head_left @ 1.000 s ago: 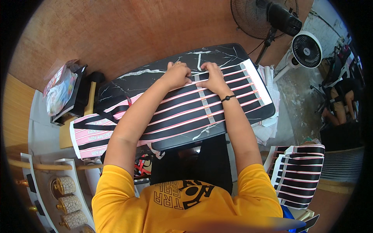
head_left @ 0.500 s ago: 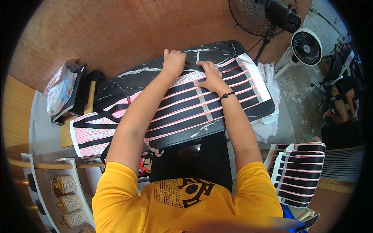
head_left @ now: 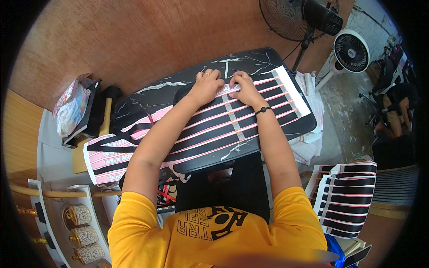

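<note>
Below a brown wooden wall point(head_left: 134, 40) at 12 o'clock, one black, white-veined tabletop point(head_left: 145, 100) carries one striped sheet point(head_left: 214, 118), its end overhanging between 8 and 9 o'clock. Two hands work close together at the sheet's 12 o'clock edge: the left hand point(head_left: 208, 85) has its fingers curled; the right hand point(head_left: 245, 90) bends, thumb and forefinger slightly apart at a pinkish strip (whether either grips it, I cannot tell). Around them: one black fan point(head_left: 319, 15) at 1, one white fan point(head_left: 351, 53) at 2, one other person point(head_left: 404, 109) at 3, one striped bundle point(head_left: 348, 198) at 4, three patterned jars point(head_left: 83, 236) in plain view at 8, one plastic bag point(head_left: 73, 111) at 9.
</note>
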### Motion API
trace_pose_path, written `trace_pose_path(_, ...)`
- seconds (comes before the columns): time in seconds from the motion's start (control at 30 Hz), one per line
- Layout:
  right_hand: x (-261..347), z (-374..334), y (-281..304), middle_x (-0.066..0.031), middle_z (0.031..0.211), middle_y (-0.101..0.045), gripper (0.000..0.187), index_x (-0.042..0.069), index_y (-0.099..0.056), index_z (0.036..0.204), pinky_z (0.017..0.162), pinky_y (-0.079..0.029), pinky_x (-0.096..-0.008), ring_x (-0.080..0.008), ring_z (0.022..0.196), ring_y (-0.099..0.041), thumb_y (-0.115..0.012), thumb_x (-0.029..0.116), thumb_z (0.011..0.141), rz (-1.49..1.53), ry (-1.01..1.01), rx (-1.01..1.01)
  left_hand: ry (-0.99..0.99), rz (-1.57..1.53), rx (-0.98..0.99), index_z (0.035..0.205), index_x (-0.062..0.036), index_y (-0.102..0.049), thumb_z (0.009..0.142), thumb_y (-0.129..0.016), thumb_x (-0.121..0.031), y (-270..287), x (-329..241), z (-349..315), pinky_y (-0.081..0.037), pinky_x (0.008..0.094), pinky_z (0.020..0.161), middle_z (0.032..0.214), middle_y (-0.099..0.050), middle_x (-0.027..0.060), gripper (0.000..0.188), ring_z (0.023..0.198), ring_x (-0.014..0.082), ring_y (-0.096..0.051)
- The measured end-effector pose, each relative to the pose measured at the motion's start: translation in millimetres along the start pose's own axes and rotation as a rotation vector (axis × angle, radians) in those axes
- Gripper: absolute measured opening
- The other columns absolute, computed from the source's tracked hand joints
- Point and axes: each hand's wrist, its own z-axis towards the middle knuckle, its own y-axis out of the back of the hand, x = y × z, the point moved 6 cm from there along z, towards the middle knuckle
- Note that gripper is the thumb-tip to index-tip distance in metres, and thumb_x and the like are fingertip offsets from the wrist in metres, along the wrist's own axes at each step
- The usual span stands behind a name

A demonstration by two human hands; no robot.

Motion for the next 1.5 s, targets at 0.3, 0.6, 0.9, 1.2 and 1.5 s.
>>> trace_pose_path(0.3,0.3,-0.3,-2.7,-0.0104,0.134,-0.051,0.029,0.014,-0.067,0.086,0.104,-0.04,-0.0434,-0.0355,0.124,-0.046,-0.083,0.004,0.063,-0.063,-0.042,-0.008,0.024,0.13,-0.163,0.079,-0.0092,-0.064,0.074,-0.065,-0.009,34.0,-41.7,-36.3,-0.035,0.045,0.086,0.095,-0.054,0.007,0.005,0.102,0.0264,-0.052)
trace_pose_path(0.6,-1.5,0.8,-4.2,-0.0115,0.136,-0.051,0.029,0.014,-0.068,0.087,0.104,-0.04,-0.0431,-0.036,0.125,-0.047,-0.081,0.002,0.064,-0.084,-0.02,-0.027,0.11,0.053,-0.198,0.079,-0.0092,-0.06,0.073,-0.068,-0.009,59.4,-85.3,-94.0,-0.033,0.0433,0.081,0.091,-0.054,0.0069,0.01,0.094,0.0271,-0.053)
trace_pose_path(0.9,18.9,-8.6,9.9,-0.0088,0.126,-0.059,0.01,0.013,-0.073,0.088,0.101,-0.04,-0.0417,-0.032,0.118,-0.05,-0.074,0.017,0.078,0.074,0.236,-0.133,0.336,0.041,-0.294,0.085,-0.0095,-0.062,0.082,-0.066,-0.014,54.3,-98.0,-111.9,-0.033,0.043,0.08,0.088,-0.058,0.0066,0.006,0.09,0.027,-0.056)
trace_pose_path(1.2,27.5,-36.2,15.5,-0.0033,0.119,-0.062,0.017,0.015,-0.075,0.089,0.098,-0.035,-0.0513,-0.0268,0.117,-0.049,-0.072,0.03,0.082,-0.196,0.144,0.13,0.39,-0.045,-0.407,0.086,-0.0086,-0.064,0.086,-0.067,-0.019,52.0,-92.1,-93.3,-0.034,0.0432,0.078,0.086,-0.063,0.0083,0.011,0.087,0.0283,-0.059)
trace_pose_path(1.5,16.1,-30.1,9.4,-0.0071,0.102,-0.061,0.015,0.011,-0.072,0.086,0.089,-0.041,-0.0475,-0.029,0.107,-0.056,-0.069,0.026,0.085,-0.235,0.016,-0.019,0.309,-0.093,-0.278,0.08,-0.0081,-0.061,0.083,-0.067,-0.017,53.5,-145.5,-130.6,-0.034,0.0442,0.075,0.081,-0.059,0.0087,0.012,0.082,0.0287,-0.058)
